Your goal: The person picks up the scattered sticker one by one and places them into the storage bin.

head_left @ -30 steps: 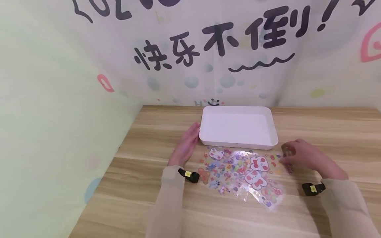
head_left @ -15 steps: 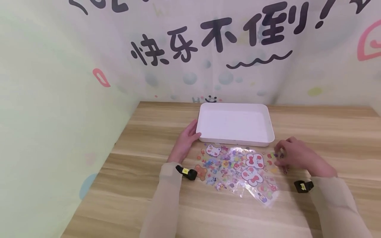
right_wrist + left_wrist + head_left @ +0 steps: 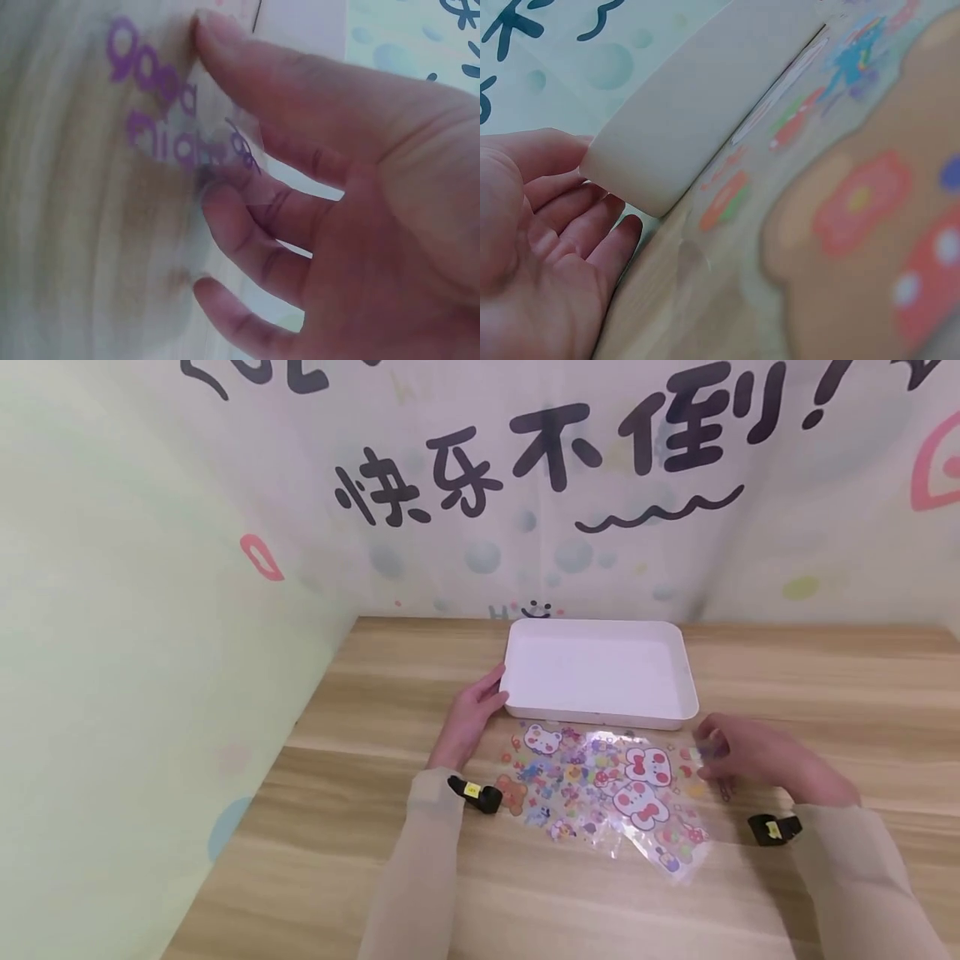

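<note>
In the head view a shallow white tray [image 3: 600,672] stands at the back of the table. My left hand [image 3: 467,718] holds its front left corner, thumb at the rim and the other fingers along the outer side. In the left wrist view those fingers [image 3: 574,225] are loosely bent beside the tray wall [image 3: 675,112]. Clear sticker sheets [image 3: 581,793] with cartoon bears and rabbits lie in front of the tray. My right hand [image 3: 761,752] grips their right edge. The right wrist view shows the transparent film, with purple lettering [image 3: 161,142], between thumb and bent fingers.
The wood-grain table [image 3: 375,860] extends on both sides of the sheets. A printed cloth [image 3: 480,527] with black lettering hangs right behind the table, and a pale panel [image 3: 135,693] borders it on the left. Each wrist wears a black strap [image 3: 772,829].
My left thumb has come onto the tray's front left corner. The right hand has shifted slightly left along the sheet's edge, its fingers closing on it. Tray and sheets stay about where they were.
</note>
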Motion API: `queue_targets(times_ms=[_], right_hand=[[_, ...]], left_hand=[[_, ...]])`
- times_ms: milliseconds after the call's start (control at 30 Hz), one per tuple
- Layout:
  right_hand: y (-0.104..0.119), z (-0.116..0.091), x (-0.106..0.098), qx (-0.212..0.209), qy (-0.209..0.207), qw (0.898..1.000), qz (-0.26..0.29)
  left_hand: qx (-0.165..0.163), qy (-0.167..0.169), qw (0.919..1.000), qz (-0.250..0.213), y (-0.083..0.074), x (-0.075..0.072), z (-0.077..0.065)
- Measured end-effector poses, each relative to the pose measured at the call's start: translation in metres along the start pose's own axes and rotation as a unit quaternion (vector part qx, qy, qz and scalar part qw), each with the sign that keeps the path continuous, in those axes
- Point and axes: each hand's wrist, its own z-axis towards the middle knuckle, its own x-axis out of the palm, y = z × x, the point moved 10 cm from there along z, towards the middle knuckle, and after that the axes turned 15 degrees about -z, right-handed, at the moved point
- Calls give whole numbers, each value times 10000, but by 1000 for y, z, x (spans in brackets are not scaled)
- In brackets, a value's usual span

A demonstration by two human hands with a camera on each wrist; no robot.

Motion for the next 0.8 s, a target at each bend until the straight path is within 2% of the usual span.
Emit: queue_targets(times_ms=[167,300,467,800], right_hand=[[-6,-1,0,70,66,10000,-21],[-7,-3,1,-135,154,9993,302],[-12,-7,-6,-265,12,9970,732],[-13,-9,-18,118,-70,9972,740]], left_hand=[[75,55,9999,-116,-1,1,2],[118,-11,9998,-155,9,-5,5],[151,-63,9998,-76,17,-8,8],[92,-162,9998,-81,17,-9,6]])
